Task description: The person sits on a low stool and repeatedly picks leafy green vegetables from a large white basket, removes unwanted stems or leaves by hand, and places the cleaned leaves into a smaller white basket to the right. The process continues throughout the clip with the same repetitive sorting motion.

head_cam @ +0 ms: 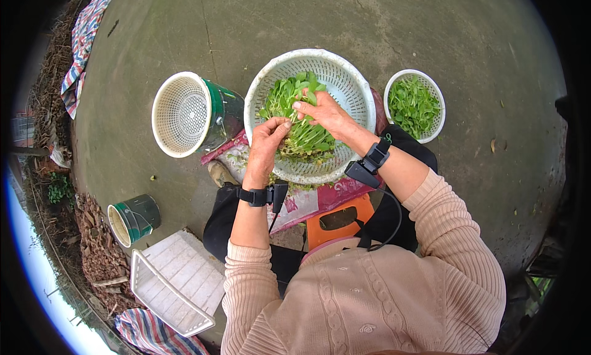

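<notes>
A large white plastic colander basket (362, 98) holds a heap of leafy greens with pale stems (307, 138). Over the heap, my right hand (323, 112) is closed around a few leafy stems that stick up past its fingers. Just left of it and slightly lower, my left hand (272, 135) pinches thumb against fingers at the stem ends; what lies between the fingertips is too small to make out. To the right stands a smaller white basket (442, 117) filled with green leaves.
A white perforated basket (181, 115) sits in a green bucket (226, 112) at left. Under the large colander lies a red and white printed sack (300, 207), beside an orange plastic stool (339, 218). A small green bucket (143, 216) and a white plastic crate (180, 281) are lower left.
</notes>
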`<control>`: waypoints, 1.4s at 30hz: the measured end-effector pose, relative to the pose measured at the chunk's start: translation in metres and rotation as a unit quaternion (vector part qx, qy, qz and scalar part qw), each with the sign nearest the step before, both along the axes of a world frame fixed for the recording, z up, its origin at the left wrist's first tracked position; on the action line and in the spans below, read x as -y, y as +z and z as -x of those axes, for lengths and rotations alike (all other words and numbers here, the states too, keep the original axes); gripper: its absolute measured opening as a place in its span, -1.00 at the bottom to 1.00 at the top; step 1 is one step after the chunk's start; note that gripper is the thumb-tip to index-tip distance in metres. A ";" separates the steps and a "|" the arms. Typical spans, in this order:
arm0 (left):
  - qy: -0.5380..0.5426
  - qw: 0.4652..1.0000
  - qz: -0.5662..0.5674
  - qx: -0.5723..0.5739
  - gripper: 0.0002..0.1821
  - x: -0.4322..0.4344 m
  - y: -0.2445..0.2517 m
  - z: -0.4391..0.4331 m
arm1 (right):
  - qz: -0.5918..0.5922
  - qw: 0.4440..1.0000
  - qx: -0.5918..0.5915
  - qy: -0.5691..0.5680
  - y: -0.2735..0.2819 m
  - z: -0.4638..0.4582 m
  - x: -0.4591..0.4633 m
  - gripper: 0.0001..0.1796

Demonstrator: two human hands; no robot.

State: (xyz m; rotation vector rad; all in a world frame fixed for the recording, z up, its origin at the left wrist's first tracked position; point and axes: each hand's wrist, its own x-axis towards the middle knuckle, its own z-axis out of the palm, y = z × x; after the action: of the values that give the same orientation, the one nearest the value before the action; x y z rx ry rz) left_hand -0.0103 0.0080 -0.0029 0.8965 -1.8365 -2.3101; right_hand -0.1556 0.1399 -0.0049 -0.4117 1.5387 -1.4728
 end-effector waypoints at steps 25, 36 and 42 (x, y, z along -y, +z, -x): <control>0.119 0.973 -0.186 -0.064 -0.90 -0.002 -0.003 0.000 | 0.038 0.999 -0.004 0.023 0.002 -0.006 0.001 -0.71; 0.013 0.997 -0.073 -0.028 -0.89 -0.004 0.001 -0.004 | 0.059 0.998 -0.003 -0.002 0.002 -0.005 0.001 -0.75; 0.161 0.980 -0.101 -0.063 -0.94 0.007 -0.004 -0.015 | 0.090 0.995 0.041 -0.001 0.006 -0.009 0.003 -0.78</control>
State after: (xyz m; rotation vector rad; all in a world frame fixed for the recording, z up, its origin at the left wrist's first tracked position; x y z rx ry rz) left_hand 0.0049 0.0010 -0.0068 0.9617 -1.3140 -2.3097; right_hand -0.1465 0.1366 0.0010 -0.4499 1.3467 -1.6163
